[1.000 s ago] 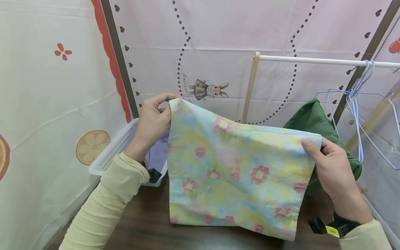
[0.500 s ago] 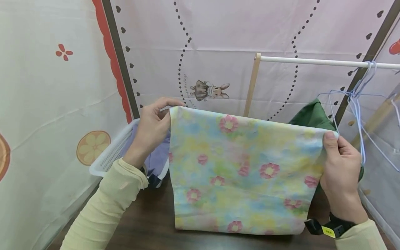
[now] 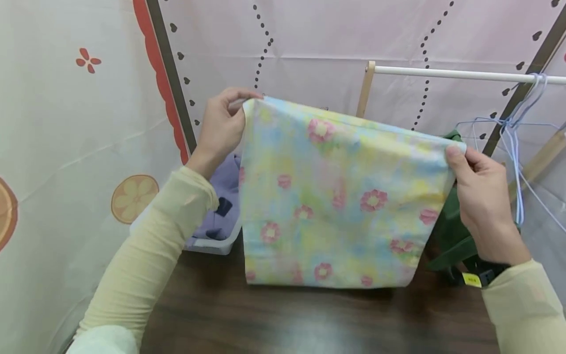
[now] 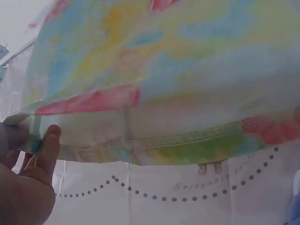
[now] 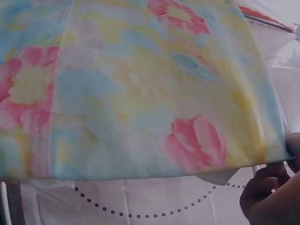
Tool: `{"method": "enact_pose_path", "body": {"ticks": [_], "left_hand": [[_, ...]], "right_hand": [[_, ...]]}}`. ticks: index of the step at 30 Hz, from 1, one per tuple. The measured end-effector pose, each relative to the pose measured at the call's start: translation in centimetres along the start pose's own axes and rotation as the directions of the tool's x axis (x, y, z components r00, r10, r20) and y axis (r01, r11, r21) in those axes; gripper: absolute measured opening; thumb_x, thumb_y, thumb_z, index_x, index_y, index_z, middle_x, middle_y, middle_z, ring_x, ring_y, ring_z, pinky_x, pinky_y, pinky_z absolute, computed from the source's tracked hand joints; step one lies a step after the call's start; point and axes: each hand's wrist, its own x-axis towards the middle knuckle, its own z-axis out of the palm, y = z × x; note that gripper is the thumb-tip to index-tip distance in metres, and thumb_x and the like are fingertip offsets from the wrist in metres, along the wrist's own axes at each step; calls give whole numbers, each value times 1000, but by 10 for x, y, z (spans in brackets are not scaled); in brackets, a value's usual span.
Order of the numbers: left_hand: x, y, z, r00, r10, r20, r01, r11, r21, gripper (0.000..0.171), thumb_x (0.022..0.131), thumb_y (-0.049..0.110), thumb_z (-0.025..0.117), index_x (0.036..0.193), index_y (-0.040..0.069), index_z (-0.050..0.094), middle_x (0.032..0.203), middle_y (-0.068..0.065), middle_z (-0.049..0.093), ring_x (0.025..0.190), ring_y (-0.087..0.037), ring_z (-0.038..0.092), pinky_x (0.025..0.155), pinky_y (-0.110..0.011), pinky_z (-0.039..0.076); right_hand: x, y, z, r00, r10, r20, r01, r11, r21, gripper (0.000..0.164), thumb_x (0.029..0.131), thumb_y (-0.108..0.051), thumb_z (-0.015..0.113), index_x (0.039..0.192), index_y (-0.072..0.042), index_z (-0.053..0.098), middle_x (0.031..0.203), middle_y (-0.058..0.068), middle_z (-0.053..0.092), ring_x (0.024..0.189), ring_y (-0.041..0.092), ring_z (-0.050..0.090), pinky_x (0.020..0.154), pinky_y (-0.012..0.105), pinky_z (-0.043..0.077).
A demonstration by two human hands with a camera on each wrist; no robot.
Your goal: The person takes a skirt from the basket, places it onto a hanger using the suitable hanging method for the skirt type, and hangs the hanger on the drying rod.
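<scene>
A pastel floral cloth (image 3: 331, 196) with pink flowers hangs spread out between both hands in the head view. My left hand (image 3: 223, 120) pinches its upper left corner, and my right hand (image 3: 484, 196) grips the upper right corner, thumb on the near side. The top edge slopes down to the right and shows more than one layer. In the left wrist view, a stitched hem runs along the cloth (image 4: 187, 93) beside the left hand (image 4: 33, 183). The right wrist view has the right hand (image 5: 274, 187) at a corner of the cloth (image 5: 131, 103).
A white basket (image 3: 212, 247) with purple fabric (image 3: 223, 184) sits behind the left forearm. To the right stands a rack with a white rail (image 3: 442, 73) and blue hangers (image 3: 515, 132). A green fabric item (image 3: 451, 226) lies partly behind the cloth, on the dark wooden table (image 3: 287, 319).
The cloth was slack and creased, then was drawn taut between the hands. Both hands now sit higher in the head view, the cloth's lower edge is further up, and more table shows.
</scene>
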Motion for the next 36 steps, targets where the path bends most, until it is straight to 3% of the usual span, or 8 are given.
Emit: {"method": "enact_pose_path", "body": {"ticks": [6,14,18,22,27,29,32,36], "left_hand": [[18,21,8,987,143,-74,-147,988,-51,18,95,-7,53,101,-3,70,111,-11,59,91,-23,68,68,-25,55],[-19,53,0,945,302,-129,-316,942,-110,18,91,-13,55,93,-6,72,97,-14,63,78,-20,66,64,-21,48],[-33,73,-4,946,281,-163,-307,938,-163,17,89,-13,57,91,-8,73,94,-15,62,68,-19,66,59,-19,47],[-32,71,-6,970,205,-134,-223,965,-137,14,89,-9,60,94,-6,73,95,-16,66,65,-19,67,54,-20,48],[-14,18,-7,997,-72,-35,74,994,81,18,94,3,59,103,6,74,98,-11,71,72,-22,69,58,-27,55],[-9,-14,-5,979,-203,-1,200,962,188,22,94,6,56,108,10,73,105,-8,70,76,-22,68,61,-28,56],[-5,-70,1,957,-291,17,268,899,346,27,93,2,53,111,9,71,110,-8,68,72,-18,66,62,-28,56],[-3,-139,12,931,-363,-31,324,787,525,37,90,-4,46,113,10,71,82,-11,66,46,-12,47,43,-25,43]], "right_hand": [[22,-6,9,999,-41,-27,44,992,116,33,85,-24,73,106,2,71,82,8,53,58,11,48,46,16,41],[-9,-21,0,982,-175,-74,187,964,187,31,85,-9,73,102,17,66,73,13,52,52,16,35,43,17,28],[-24,-32,-7,963,-251,-94,260,961,95,22,89,-6,68,101,13,68,75,13,53,54,16,36,44,16,29],[-30,-36,-11,979,-189,-77,178,975,-131,25,94,-17,64,109,2,70,85,9,61,62,12,52,51,11,43],[-24,-4,-12,1000,-10,-10,5,896,-445,32,93,-35,64,99,-5,73,75,-2,65,62,8,56,51,17,44],[-16,26,-10,998,61,32,-38,875,-483,38,93,-39,63,96,-2,71,70,-5,62,62,9,53,52,20,44],[-9,77,-9,968,227,109,-129,818,-560,56,93,-52,56,111,0,67,76,-3,57,69,14,50,61,27,44],[0,137,0,885,451,119,-308,758,-575,71,94,-57,48,139,-1,51,93,8,50,83,21,49,77,37,45]]}}
